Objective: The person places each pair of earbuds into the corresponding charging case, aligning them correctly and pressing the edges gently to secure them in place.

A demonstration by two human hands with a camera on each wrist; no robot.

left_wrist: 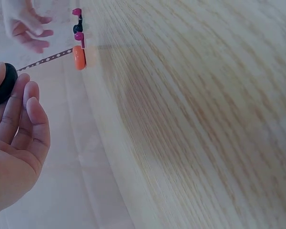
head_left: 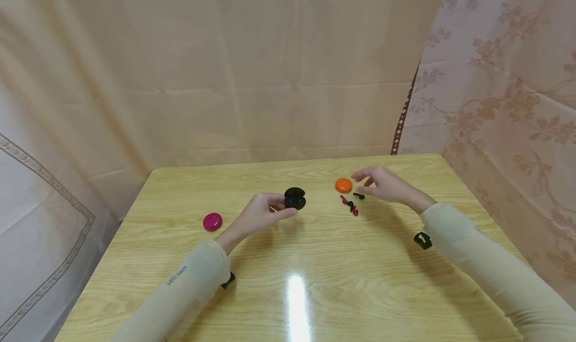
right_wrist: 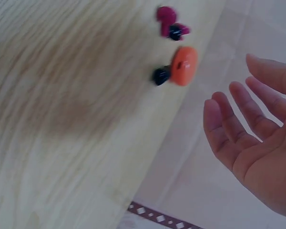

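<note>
My left hand pinches a black earbud case between thumb and fingers, its lid raised, held above the table. In the left wrist view, the thumb lies across the black case. My right hand hovers with loosely bent fingers and nothing between them. Just beside its fingertips lies a black earbud. Another black earbud sits between two magenta earbuds, one nearer the back. The right wrist view shows my right hand apart from the black earbud.
A closed orange case lies behind the earbuds, near the table's back edge. On the left stands a closed magenta case. The wooden table meets a beige curtain at the back.
</note>
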